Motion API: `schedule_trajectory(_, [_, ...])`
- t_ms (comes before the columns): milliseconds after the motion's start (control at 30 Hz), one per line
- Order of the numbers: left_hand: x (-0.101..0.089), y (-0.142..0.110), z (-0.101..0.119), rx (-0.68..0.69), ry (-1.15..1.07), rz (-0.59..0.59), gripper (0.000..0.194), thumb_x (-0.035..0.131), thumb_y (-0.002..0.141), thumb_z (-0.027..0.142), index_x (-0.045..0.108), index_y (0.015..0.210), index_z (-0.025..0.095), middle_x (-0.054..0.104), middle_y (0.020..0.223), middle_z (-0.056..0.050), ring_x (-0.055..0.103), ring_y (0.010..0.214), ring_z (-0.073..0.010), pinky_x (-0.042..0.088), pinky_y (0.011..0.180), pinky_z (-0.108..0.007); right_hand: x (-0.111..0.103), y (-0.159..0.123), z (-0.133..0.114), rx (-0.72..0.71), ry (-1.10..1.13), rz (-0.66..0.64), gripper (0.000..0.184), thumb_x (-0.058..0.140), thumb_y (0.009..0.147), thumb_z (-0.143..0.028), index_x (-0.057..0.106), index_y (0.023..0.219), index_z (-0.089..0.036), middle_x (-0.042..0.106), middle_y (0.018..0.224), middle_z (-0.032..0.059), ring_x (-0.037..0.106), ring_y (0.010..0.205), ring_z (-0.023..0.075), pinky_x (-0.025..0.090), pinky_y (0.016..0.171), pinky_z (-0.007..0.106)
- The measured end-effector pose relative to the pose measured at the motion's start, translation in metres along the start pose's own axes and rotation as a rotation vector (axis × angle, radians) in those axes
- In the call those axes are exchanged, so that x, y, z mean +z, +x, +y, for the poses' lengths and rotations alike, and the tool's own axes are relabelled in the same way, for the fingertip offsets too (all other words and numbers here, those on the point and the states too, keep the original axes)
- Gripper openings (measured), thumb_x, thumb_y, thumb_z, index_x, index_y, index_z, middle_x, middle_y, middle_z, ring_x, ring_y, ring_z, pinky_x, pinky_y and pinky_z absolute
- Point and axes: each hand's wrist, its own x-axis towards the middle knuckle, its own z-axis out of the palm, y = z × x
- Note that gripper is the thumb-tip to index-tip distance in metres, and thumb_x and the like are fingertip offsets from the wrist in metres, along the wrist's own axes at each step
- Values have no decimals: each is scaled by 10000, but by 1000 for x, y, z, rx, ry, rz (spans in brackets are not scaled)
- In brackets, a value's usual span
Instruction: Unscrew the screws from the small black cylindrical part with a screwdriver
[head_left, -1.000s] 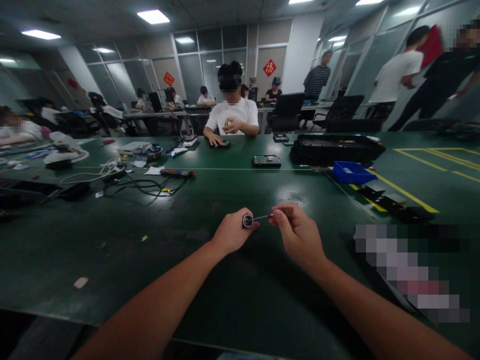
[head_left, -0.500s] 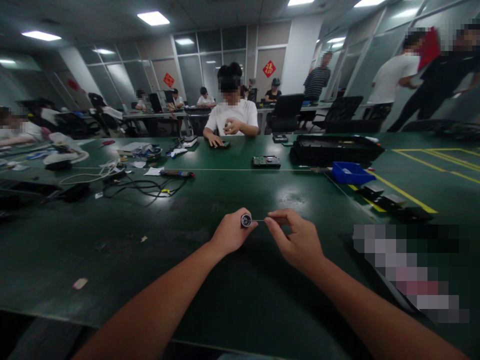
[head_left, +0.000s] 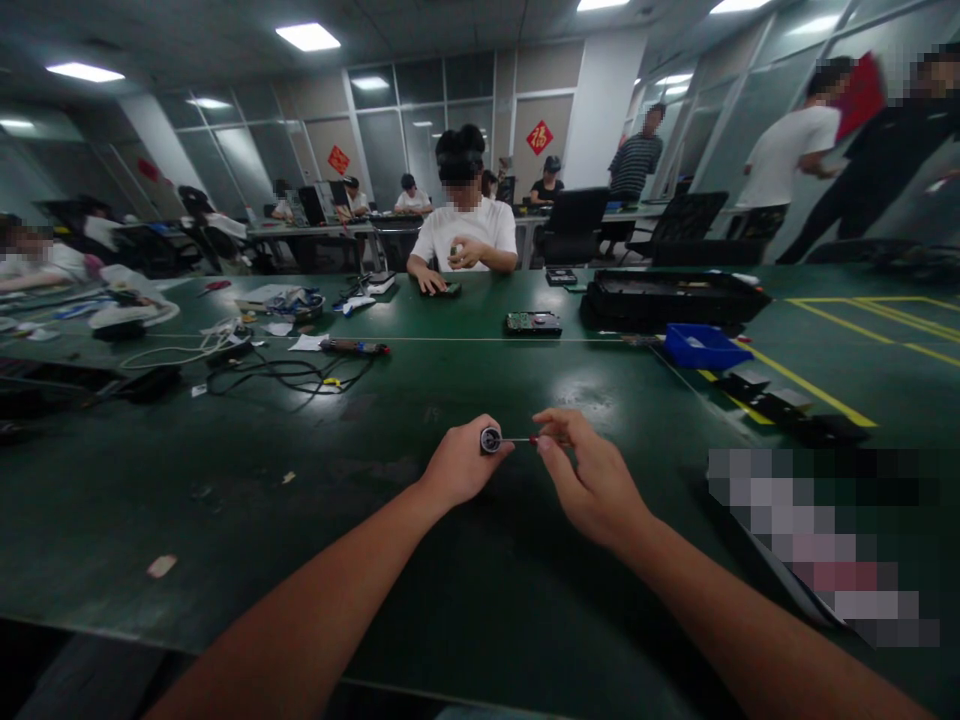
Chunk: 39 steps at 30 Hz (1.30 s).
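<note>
My left hand is closed around a dark cylinder, whose round, silver-ringed end faces me. A thin metal rod runs sideways from beside it to my right hand and has a small red end. My right hand has thumb and forefinger at that red end, with the other fingers curled loosely behind. Whether the rod enters the cylinder or lies against my left thumb is too small to tell. Both hands hover above the green table.
Left of centre lie a pen-shaped tool and black cables. A hard drive, a black tray and a blue bin stand farther back. Across the table sits a co-worker handling a small board.
My right fingertips have shifted slightly up and right, so the rod's red end now shows. The left hand with the cylinder stays nearly in place.
</note>
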Motion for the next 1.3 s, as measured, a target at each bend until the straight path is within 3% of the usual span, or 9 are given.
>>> schedule_trajectory(133, [0,-1,1,8,-12,-10,193,646,877,390,574,843,214,612,720,42,544,649,-126,348,591,-253,3,-2,2,72,76,49,195,440,1009,-339,563,1088,-208,697,880,62,692,798,209,510,713,348])
schedule_trajectory(367, [0,0,1,42,-1,-52,179,663,866,379,586,840,220,631,732,38,560,656,-134,348,591,-260,13,2,6,267,434,138,279,533,967,-459,638,986,-202,687,830,48,681,775,200,535,725,350])
schedule_trajectory(533, [-1,0,3,41,-7,-21,161,667,865,362,587,851,224,629,741,37,564,662,-136,355,588,-261,10,7,10,373,579,285,314,508,970,-500,609,945,-204,642,804,29,641,718,187,543,705,363])
schedule_trajectory(633, [-1,-1,3,36,-15,-27,183,667,868,383,581,855,222,622,732,41,557,652,-131,348,579,-257,9,5,8,326,486,306,268,523,975,-465,609,971,-210,650,811,25,640,748,183,518,739,353])
schedule_trajectory(767, [0,-1,4,34,-24,-29,201,664,871,397,578,860,216,625,735,40,546,649,-125,343,578,-250,10,0,4,202,291,234,225,479,1002,-402,601,994,-213,681,820,34,669,756,187,504,710,336])
schedule_trajectory(967, [0,-1,4,22,-7,-28,201,661,871,401,583,860,216,632,741,34,553,660,-133,358,599,-252,8,0,0,159,131,167,224,473,1002,-377,615,1028,-206,733,842,56,709,780,201,509,700,324])
schedule_trajectory(1167, [-1,-2,3,41,-5,-30,221,626,890,427,580,852,213,614,730,34,537,640,-128,333,568,-253,3,0,4,143,-51,153,339,671,871,-503,621,700,-214,653,588,-1,562,477,138,393,494,276])
schedule_trajectory(1233, [0,-2,2,36,-9,-23,227,631,886,430,576,846,213,604,720,37,529,637,-126,333,570,-253,4,0,5,139,-55,155,310,655,888,-483,634,740,-212,668,616,4,572,488,142,402,499,280])
schedule_trajectory(1300, [0,-2,1,28,-11,-14,220,638,883,421,573,847,214,604,719,40,532,642,-126,342,583,-252,5,0,5,87,-11,144,211,605,929,-410,653,904,-206,721,763,34,650,609,167,469,571,288])
